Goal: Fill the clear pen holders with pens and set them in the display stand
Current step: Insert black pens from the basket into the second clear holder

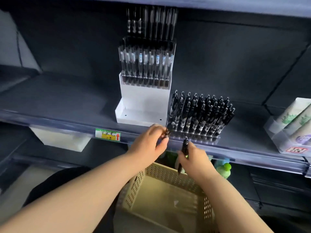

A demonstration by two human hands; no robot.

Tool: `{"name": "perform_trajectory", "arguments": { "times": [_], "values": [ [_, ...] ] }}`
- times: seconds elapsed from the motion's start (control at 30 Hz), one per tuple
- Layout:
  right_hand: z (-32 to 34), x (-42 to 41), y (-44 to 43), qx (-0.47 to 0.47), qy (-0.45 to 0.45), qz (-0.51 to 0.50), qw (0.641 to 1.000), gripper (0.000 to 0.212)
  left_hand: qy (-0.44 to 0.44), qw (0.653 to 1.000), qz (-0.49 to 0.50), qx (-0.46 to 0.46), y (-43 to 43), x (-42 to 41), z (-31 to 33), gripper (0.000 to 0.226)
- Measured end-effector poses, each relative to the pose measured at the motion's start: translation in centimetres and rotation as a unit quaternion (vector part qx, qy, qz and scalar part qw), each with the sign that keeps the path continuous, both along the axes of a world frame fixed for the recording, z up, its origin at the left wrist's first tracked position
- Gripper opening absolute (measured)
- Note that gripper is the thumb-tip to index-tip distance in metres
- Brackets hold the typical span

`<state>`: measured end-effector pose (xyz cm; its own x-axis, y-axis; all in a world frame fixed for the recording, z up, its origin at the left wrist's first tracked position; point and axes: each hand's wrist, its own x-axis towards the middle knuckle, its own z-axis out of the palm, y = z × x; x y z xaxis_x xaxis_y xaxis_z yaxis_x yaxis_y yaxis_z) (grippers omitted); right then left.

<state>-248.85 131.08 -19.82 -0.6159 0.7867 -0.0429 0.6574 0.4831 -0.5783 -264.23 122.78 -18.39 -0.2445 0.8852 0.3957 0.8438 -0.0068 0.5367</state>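
A white tiered display stand sits on the dark shelf. Its upper tiers hold clear holders of black pens, while its bottom tray is bare. To its right, a clear pen holder stands on the shelf edge, packed with several black pens. My left hand pinches a black pen at the holder's left end. My right hand grips another black pen just below the holder's front.
A beige perforated basket sits below my arms. A green-and-yellow price label is on the shelf rail. Clear boxes with rolled items stand at the right. A green object lies under the shelf.
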Motion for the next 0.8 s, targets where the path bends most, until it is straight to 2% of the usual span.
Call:
{"name": "perform_trajectory", "arguments": {
  "times": [0.07,0.13,0.27,0.43,0.53,0.67,0.8],
  "values": [
    [1.8,-0.8,0.7,-0.002,0.056,-0.013,0.998,0.013,-0.066,0.996,0.039,0.041,0.7,-0.3,1.0,0.006],
    [3.6,-1.5,1.5,0.015,0.104,-0.033,0.994,0.007,-0.126,0.986,0.076,0.076,1.6,-0.3,1.4,0.011],
    [7.0,-2.4,3.0,0.043,0.200,-0.062,0.977,0.020,-0.244,0.961,0.093,0.096,3.3,0.3,1.5,0.025],
    [10.2,-3.6,4.0,0.062,0.259,-0.019,0.964,0.006,-0.248,0.954,0.096,0.136,4.8,0.0,2.7,0.020],
    [11.7,-4.6,4.7,0.076,0.267,-0.014,0.961,0.009,-0.246,0.951,0.091,0.162,5.5,-0.8,3.5,0.008],
    [11.7,-5.3,5.6,0.112,0.251,-0.017,0.961,0.019,-0.225,0.950,0.104,0.192,5.8,-1.6,4.1,0.014],
    [11.1,-5.4,6.2,0.162,0.261,-0.029,0.951,0.014,-0.242,0.946,0.110,0.185,5.6,-1.7,4.4,0.014]
  ]
}}
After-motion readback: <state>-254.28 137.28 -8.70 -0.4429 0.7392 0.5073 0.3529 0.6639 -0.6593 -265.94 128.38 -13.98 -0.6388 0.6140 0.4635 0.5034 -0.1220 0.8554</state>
